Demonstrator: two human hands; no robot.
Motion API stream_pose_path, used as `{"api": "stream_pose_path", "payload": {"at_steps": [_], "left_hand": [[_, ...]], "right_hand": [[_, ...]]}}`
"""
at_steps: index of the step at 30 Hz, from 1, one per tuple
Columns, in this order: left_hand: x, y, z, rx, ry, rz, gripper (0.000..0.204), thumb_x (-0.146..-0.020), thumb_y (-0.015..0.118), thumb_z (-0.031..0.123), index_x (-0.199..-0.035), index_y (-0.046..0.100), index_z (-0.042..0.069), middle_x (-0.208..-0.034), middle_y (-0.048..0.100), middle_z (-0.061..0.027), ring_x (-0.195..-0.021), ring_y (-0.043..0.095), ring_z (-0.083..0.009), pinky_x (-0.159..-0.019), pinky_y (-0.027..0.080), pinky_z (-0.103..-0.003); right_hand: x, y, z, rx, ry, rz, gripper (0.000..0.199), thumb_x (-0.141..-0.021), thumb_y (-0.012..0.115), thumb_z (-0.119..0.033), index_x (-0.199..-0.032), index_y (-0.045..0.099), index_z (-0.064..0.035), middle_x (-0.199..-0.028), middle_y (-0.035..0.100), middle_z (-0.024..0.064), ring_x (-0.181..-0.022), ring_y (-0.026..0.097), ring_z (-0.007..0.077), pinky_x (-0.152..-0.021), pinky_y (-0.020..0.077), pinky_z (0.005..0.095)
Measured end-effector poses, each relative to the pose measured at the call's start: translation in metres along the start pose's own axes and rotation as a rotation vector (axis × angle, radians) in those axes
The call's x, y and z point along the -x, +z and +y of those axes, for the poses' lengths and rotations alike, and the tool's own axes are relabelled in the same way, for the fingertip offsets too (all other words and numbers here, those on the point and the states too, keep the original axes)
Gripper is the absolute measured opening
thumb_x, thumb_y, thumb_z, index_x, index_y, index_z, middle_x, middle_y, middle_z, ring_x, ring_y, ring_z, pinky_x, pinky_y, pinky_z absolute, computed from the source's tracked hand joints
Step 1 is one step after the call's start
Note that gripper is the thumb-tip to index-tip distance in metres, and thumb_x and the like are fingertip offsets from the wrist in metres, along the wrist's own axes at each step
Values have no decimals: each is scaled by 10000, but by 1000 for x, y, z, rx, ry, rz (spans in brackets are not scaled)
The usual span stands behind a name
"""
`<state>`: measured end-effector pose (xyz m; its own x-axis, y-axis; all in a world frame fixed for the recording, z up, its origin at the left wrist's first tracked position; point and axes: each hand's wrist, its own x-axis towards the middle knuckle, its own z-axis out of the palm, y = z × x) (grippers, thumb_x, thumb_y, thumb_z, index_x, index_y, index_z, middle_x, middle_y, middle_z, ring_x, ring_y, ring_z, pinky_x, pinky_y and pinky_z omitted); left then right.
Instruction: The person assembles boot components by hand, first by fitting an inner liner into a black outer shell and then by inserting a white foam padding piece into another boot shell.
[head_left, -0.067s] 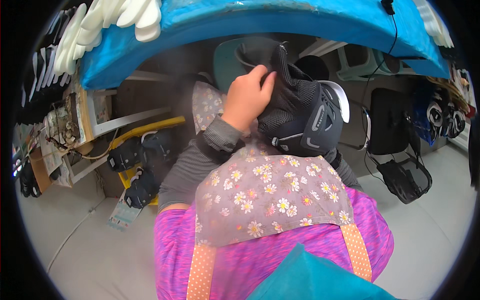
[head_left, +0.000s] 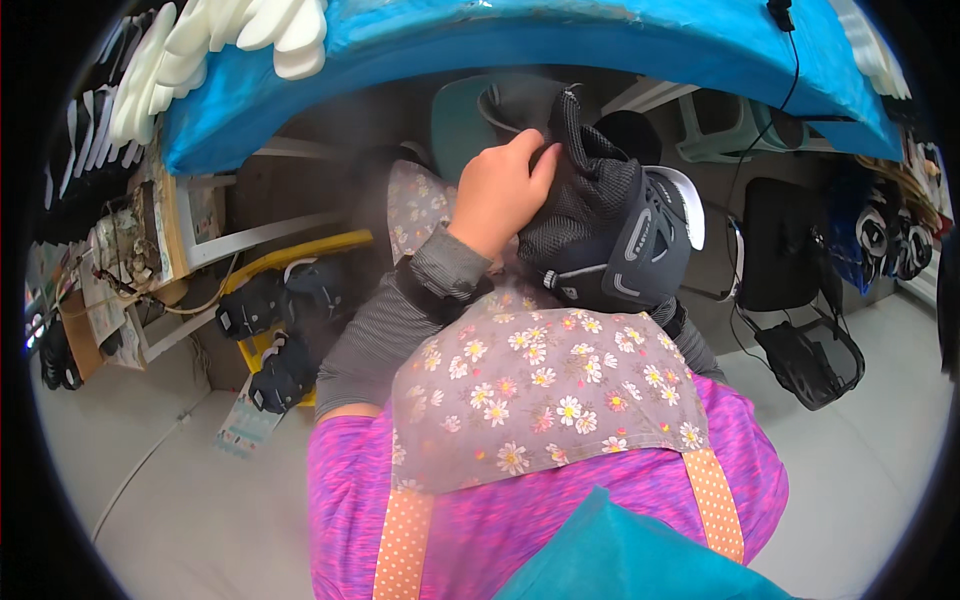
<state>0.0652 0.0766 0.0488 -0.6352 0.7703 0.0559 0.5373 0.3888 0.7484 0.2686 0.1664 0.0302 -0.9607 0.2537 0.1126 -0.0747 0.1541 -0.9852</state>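
A black shoe upper (head_left: 620, 235) with a mesh collar and a smooth panel on its side lies above my lap, just past the flowered apron (head_left: 550, 390). A white curved piece (head_left: 682, 200) sticks out along its far right edge. My left hand (head_left: 500, 190) is at the collar, thumb and fingers closed on the dark mesh near the opening. The shoe upper hides my right hand; only the grey striped sleeve on that side shows, below the upper's right end.
A blue-covered bench (head_left: 560, 45) arches across the far side, with white sole-shaped pieces (head_left: 295, 45) at its left. Several dark uppers sit by a yellow crate (head_left: 325, 245) at left. At right are a black chair (head_left: 775, 245) and a black bag (head_left: 810, 365); a black cable hangs there.
Almost the same. My left hand's thumb and fingers shift slightly on the mesh collar, and the shoe upper moves a little to the right and tilts slightly.
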Motion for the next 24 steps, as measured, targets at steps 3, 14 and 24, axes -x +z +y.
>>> {"api": "stream_pose_path", "payload": {"at_steps": [3, 14, 24], "left_hand": [[-2, 4, -8, -204, 121, 44, 232, -833, 705, 271, -947, 636, 80, -845, 645, -135, -801, 626, -339, -679, 481, -414], [23, -30, 41, 172, 462, -54, 391, -722, 827, 213, -984, 643, -12, -934, 668, -152, -831, 654, -320, -748, 524, -342], [14, -26, 26, 357, -88, -728, 485, -698, 845, 259, -1010, 629, -44, -940, 657, -153, -862, 642, -272, -802, 501, -317]], "right_hand": [[-11, 7, 1, 24, -14, 6, 621, -929, 620, -215, -1458, 346, -39, -1425, 451, 136, -1272, 492, 227, -1071, 412, 366], [-20, 16, 24, 93, -8, 186, 617, -933, 618, -207, -1460, 343, -40, -1424, 450, 135, -1271, 493, 224, -1071, 413, 362], [4, 3, 42, 147, -9, 253, 614, -936, 617, -200, -1461, 340, -41, -1424, 449, 133, -1270, 494, 222, -1070, 414, 360]]}}
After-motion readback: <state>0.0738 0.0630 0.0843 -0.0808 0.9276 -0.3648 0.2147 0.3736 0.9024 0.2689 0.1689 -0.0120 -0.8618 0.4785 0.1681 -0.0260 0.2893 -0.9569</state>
